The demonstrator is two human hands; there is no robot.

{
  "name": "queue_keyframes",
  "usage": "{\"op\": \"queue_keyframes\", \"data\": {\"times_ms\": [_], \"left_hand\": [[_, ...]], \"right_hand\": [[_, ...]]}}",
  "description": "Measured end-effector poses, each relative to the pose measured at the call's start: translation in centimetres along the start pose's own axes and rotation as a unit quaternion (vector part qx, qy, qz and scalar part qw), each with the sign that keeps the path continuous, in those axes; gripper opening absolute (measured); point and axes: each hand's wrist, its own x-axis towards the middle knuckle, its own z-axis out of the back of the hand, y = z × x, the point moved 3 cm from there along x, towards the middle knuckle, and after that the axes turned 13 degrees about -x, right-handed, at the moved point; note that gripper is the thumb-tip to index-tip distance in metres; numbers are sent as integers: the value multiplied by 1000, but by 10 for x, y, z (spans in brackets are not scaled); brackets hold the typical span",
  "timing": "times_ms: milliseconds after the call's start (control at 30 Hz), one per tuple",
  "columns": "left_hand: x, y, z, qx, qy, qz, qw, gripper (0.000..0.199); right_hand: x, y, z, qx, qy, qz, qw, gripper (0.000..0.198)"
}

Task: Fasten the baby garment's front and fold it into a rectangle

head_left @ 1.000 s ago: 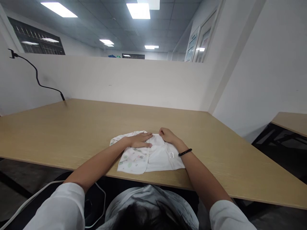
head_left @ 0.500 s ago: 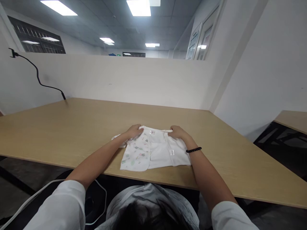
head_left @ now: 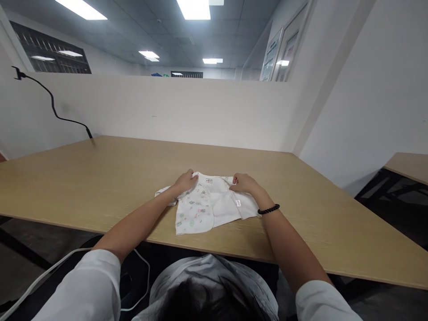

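Note:
A small white baby shirt (head_left: 195, 214) with a faint green and pink print lies on the wooden table (head_left: 140, 160) near its front edge. One front panel shows its printed side; the other is spread back, baring the plain white inside and a small tag. My left hand (head_left: 186, 182) pinches the shirt's upper left edge by the neckline. At the upper right shoulder, my right hand (head_left: 244, 183) grips the cloth between thumb and fingers. A sleeve sticks out beneath my left wrist. My right hand and forearm cover part of the shirt's right side.
A white partition (head_left: 187, 111) rises along the table's back. At the back left stands a black gooseneck holder (head_left: 53, 104). Another table (head_left: 409, 165) is at the far right. A white cable (head_left: 147, 272) hangs below the front edge.
The shirt's lower edge has lifted and shifted away from the table's front, its right part most. My right hand has changed its grip slightly inward, and the printed shoulder now shows there.

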Motion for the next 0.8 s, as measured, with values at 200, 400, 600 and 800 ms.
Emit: {"op": "queue_keyframes", "data": {"times_ms": [200,400,600,800], "left_hand": [[3,5,9,15,35,-4,999,31],[7,9,7,23,41,-21,999,26],[8,10,5,19,22,-18,999,27],[3,-1,6,35,-22,-102,994,35]], "right_hand": [[-2,-22,7,20,56,-8,998,9],[-11,-18,22,259,108,12,960,25],[-23,23,18,406,240,126,873,36],[-4,-10,9,294,52,67,952,22]]}}
